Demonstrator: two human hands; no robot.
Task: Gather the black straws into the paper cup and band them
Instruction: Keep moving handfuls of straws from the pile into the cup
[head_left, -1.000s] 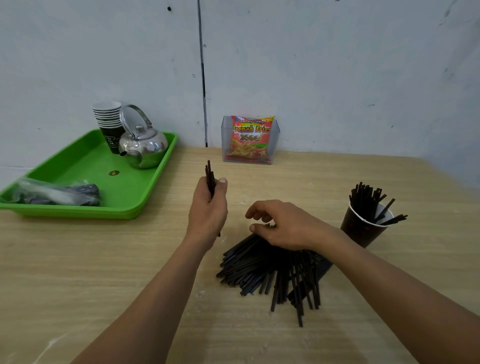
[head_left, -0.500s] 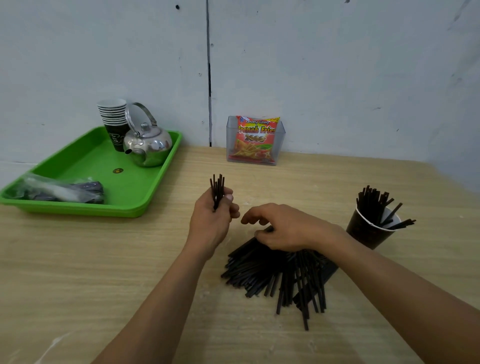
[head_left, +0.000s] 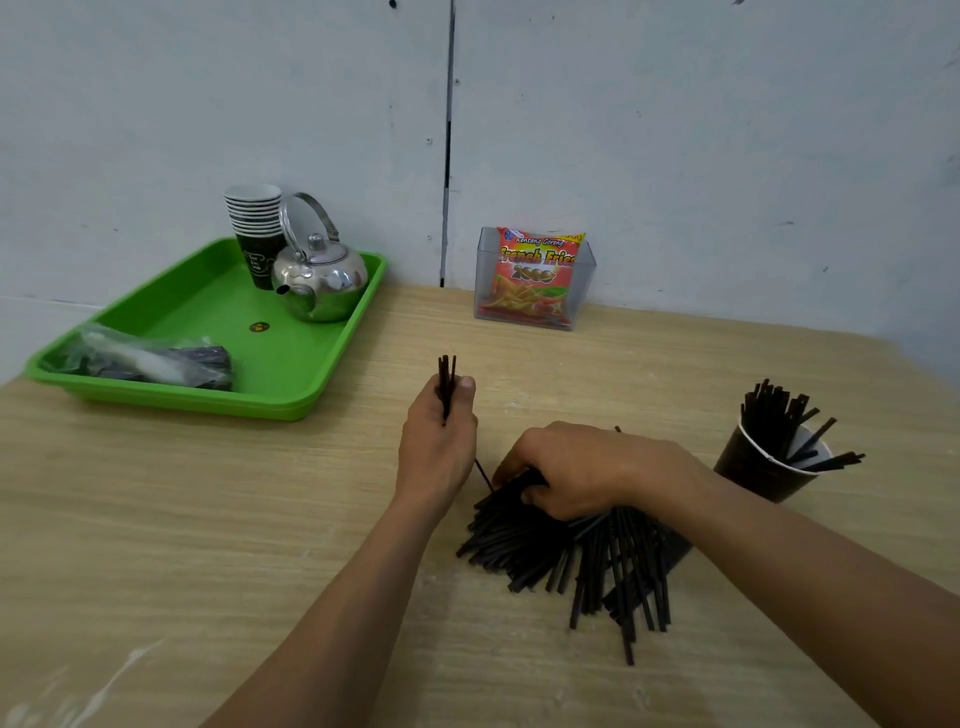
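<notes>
Head view — left hand (head_left: 439, 447) grips a straw bundle (head_left: 445, 370) upright as a store, right hand (head_left: 587, 467) curls fingers round more from the mid-bench straw pile (head_left: 561, 556).

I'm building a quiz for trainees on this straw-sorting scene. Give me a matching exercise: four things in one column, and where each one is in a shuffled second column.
Things
1. kettle
2. French Fries packet
3. small bunch of straws
4. loose straw pile

Places
a. in the grip of the left hand
b. on the green tray
c. in the clear holder
d. on the table, under the right hand

Pairs: 1-b, 2-c, 3-a, 4-d
</notes>
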